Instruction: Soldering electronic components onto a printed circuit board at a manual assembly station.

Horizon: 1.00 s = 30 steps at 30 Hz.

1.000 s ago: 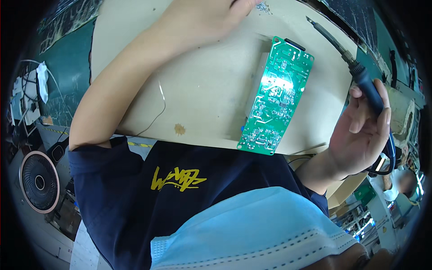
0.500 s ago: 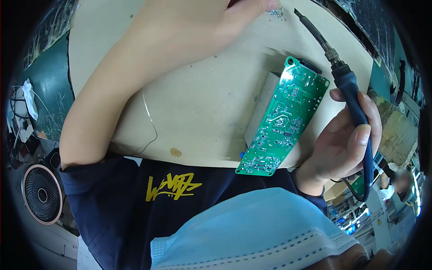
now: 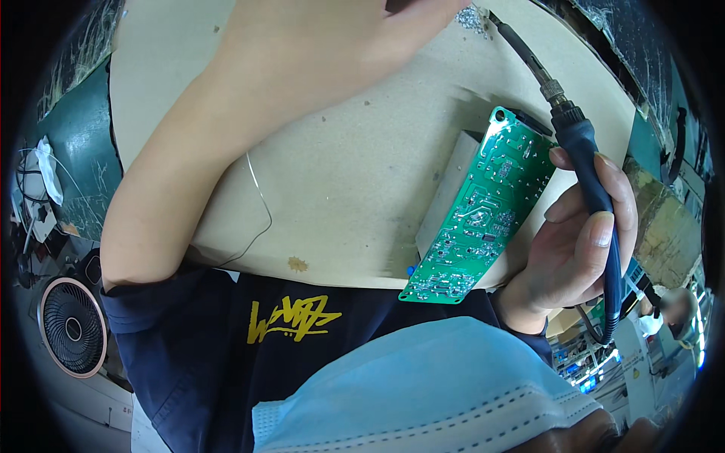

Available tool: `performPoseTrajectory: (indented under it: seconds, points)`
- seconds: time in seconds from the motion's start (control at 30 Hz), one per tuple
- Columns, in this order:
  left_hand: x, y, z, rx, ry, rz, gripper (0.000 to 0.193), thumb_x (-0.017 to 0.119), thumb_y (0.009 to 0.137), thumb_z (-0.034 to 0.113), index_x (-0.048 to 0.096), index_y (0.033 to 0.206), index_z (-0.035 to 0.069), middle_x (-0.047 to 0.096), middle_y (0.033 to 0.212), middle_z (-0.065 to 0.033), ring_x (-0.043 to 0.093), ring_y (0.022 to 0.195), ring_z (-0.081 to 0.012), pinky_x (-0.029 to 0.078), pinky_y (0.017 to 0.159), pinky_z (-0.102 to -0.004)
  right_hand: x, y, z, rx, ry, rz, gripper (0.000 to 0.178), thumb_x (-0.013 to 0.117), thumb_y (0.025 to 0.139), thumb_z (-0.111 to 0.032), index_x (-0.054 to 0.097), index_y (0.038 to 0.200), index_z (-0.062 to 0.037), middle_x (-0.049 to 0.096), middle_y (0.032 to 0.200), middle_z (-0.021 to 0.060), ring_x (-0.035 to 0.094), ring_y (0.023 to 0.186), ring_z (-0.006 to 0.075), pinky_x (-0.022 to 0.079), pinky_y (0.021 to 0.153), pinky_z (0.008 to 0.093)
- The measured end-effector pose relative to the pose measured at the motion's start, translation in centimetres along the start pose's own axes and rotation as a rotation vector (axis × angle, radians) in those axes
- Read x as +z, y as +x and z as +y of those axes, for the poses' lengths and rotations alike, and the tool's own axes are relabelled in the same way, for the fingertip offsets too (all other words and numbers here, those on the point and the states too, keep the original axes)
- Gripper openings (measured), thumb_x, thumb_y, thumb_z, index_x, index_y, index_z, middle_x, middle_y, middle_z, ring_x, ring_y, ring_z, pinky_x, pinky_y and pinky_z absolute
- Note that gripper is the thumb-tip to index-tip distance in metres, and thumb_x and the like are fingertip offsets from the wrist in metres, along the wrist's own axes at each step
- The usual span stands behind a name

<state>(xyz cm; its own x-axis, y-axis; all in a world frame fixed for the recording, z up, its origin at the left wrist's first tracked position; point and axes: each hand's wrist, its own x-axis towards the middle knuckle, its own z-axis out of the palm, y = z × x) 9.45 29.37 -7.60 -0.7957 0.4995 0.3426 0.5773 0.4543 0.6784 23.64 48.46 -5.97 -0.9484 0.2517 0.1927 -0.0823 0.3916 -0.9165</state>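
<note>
My right hand [image 3: 581, 234] is closed around the dark blue handle of a soldering iron [image 3: 585, 162]. Its tip points up and left, at the edge of a small heap of silvery bits [image 3: 473, 21]. My left hand [image 3: 355, 38] reaches across the top, its fingers curled and partly cut off by the frame. It appears to pinch solder wire [image 3: 260, 195], whose thin strand runs out from under the left forearm. Between my arms, a green circuit board [image 3: 483, 219] stands tilted, its soldered side showing, with a grey block-like part behind it. My right hand is just beside its right edge.
A beige board [image 3: 332, 226] covers the work surface, over a worn green mat [image 3: 83, 140]. A round fan [image 3: 73, 326] stands at lower left. The iron's cord [image 3: 593, 326] loops below my right hand. Another person [image 3: 672, 309] is in the background at right.
The soldering iron's tip has moved slightly up and left, closer to the silvery bits. The whole view has shifted a little; the left hand keeps about the same pose.
</note>
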Motion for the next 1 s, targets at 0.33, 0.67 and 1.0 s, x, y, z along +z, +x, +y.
performPoseTrajectory:
  seconds: [0.33, 0.67, 1.0]
  points:
    - [-0.2, 0.1, 0.2, -0.048, 0.019, -0.043, 0.006, 0.066, 0.081, 0.001, 0.060, 0.082, 0.000, 0.045, 0.058, -0.0028, 0.037, 0.048, -0.0075, 0.026, 0.046, -0.0267, -0.1, 0.3, 0.2, 0.024, 0.000, -0.057, 0.051, 0.055, 0.097, -0.041, 0.060, 0.114, 0.0066, 0.065, 0.100, 0.0216, 0.061, 0.073, 0.0183, 0.045, 0.067, 0.0258]
    - [-0.5, 0.3, -0.7, -0.079, -0.158, -0.080, 0.008, 0.068, 0.080, 0.001, 0.060, 0.081, 0.001, 0.046, 0.058, -0.0047, 0.039, 0.047, -0.0095, 0.027, 0.045, -0.0278, 0.0, 0.1, 0.3, 0.006, 0.006, -0.054, 0.048, 0.055, 0.098, -0.039, 0.060, 0.115, 0.0057, 0.065, 0.102, 0.0217, 0.061, 0.074, 0.0185, 0.044, 0.066, 0.0248]
    - [-0.4, 0.1, -0.1, -0.040, 0.036, -0.041, 0.006, 0.066, 0.081, 0.001, 0.060, 0.081, 0.001, 0.045, 0.055, -0.0025, 0.038, 0.047, -0.0085, 0.026, 0.045, -0.0270, 0.0, 0.2, 0.1, 0.024, -0.009, -0.059, 0.049, 0.056, 0.097, -0.040, 0.060, 0.115, 0.0056, 0.066, 0.101, 0.0206, 0.061, 0.073, 0.0174, 0.044, 0.066, 0.0248]
